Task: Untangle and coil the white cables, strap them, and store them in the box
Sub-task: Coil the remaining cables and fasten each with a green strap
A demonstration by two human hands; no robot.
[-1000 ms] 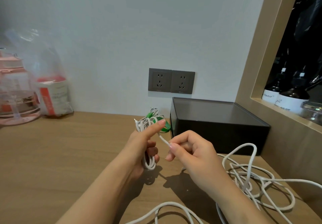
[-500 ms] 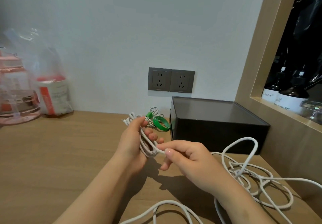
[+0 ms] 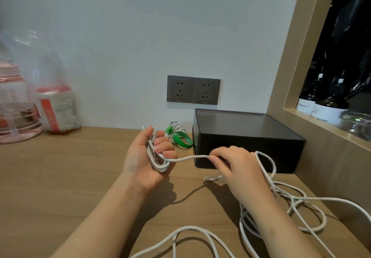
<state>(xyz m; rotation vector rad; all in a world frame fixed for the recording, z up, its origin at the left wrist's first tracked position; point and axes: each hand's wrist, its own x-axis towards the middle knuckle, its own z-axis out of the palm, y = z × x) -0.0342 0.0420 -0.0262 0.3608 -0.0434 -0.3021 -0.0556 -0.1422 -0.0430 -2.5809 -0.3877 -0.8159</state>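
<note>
Left hand grips a coil of thin white cable left of the black plastic box. Right hand pinches its strand before the box. Light, limp cord, likely best pinched close to the coil.

A home nook: wooden table, twin wall sockets at 12 o'clock, soap bottles in a recessed shelf at 2 o'clock.

pink jug is chopped off by the left edge, label on the bag beside it is too blurry to read, cable runs off the bottom and right edges, partly hidden under the right hand
</note>
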